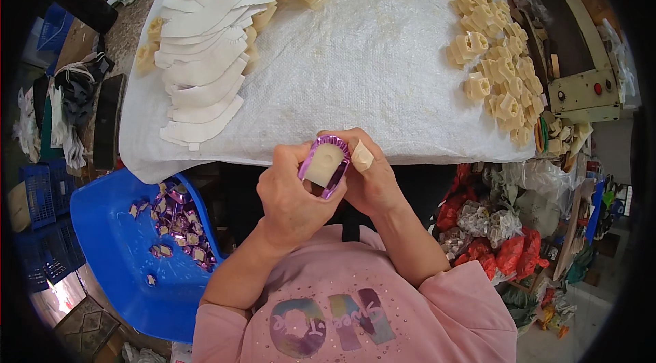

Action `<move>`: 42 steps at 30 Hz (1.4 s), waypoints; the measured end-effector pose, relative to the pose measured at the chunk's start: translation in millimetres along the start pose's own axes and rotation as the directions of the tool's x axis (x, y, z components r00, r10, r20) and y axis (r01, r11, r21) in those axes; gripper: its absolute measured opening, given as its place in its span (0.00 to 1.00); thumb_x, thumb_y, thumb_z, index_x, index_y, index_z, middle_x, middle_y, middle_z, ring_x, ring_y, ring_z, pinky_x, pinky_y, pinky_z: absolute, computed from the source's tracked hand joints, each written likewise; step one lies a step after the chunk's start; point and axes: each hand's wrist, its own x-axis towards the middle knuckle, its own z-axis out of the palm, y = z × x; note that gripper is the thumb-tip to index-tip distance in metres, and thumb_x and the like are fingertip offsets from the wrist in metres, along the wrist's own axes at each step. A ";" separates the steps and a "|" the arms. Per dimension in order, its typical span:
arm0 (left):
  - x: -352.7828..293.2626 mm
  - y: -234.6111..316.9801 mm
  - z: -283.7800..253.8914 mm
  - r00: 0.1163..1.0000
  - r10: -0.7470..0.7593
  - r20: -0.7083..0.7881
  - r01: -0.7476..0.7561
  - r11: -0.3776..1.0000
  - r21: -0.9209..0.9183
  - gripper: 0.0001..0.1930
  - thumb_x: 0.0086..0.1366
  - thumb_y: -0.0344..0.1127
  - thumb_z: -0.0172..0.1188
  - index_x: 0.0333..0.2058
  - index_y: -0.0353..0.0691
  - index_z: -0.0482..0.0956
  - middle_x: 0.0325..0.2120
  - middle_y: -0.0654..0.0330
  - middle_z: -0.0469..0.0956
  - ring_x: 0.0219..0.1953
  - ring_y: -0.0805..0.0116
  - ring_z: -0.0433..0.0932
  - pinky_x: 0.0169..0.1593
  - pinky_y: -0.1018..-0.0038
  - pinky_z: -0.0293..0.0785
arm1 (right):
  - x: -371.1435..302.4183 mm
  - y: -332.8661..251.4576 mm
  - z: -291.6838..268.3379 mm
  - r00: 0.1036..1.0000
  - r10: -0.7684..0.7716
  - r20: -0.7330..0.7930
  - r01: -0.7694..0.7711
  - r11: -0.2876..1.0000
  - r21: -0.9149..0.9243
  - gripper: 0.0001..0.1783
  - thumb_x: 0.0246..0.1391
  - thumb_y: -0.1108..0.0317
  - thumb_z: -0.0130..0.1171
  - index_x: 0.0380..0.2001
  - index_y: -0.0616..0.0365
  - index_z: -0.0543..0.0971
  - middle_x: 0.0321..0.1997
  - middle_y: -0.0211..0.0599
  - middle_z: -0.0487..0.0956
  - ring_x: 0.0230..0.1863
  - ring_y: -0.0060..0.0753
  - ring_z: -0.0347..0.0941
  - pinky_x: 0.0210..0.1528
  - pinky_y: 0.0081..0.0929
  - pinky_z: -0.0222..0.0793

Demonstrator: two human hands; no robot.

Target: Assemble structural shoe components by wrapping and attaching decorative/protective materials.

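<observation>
Both hands hold one small cream shoe heel [325,163] just in front of the table's near edge. A shiny purple covering [302,170] runs round its sides, with pleated edges at the top rim. My left hand [290,192] grips it from the left, fingers curled and thumb along its lower side. From the right, my right hand [372,182] closes on it; a beige wrap [361,155] covers one of its digits. The fingertips behind the heel are hidden.
On the white sheeted table [355,76] lie overlapping white curved strips [205,83] at left and many bare cream heels [502,69] at right and back. A blue tub [116,247] at lower left holds purple-covered heels [181,223]. Red and clear bags [495,250] sit at lower right.
</observation>
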 end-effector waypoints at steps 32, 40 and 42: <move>-5.6 -21.0 -46.4 0.909 -0.274 0.315 0.417 0.574 -0.704 0.10 0.59 0.32 0.62 0.34 0.35 0.71 0.27 0.65 0.72 0.31 0.82 0.68 0.34 0.83 0.66 | 25.5 -12.3 20.1 0.872 -0.212 0.441 0.482 0.228 -0.846 0.13 0.51 0.61 0.58 0.33 0.60 0.72 0.29 0.40 0.70 0.34 0.42 0.63 0.37 0.32 0.61; -44.2 -84.1 -120.3 0.874 -0.360 -0.327 0.395 0.918 0.044 0.09 0.56 0.30 0.61 0.35 0.33 0.75 0.26 0.61 0.73 0.29 0.73 0.70 0.35 0.77 0.67 | 80.2 -10.7 45.1 0.756 -0.319 0.572 0.595 -0.030 -0.803 0.17 0.43 0.72 0.64 0.39 0.59 0.75 0.37 0.41 0.70 0.40 0.45 0.64 0.42 0.36 0.61; -69.6 -104.1 -143.7 0.793 -0.458 -0.401 0.549 0.823 0.146 0.09 0.57 0.31 0.61 0.35 0.33 0.75 0.27 0.59 0.74 0.30 0.71 0.71 0.36 0.75 0.68 | 92.0 -7.1 54.4 0.730 -0.312 0.607 0.583 -0.179 -0.793 0.16 0.42 0.72 0.63 0.38 0.57 0.76 0.38 0.38 0.70 0.41 0.44 0.63 0.44 0.38 0.58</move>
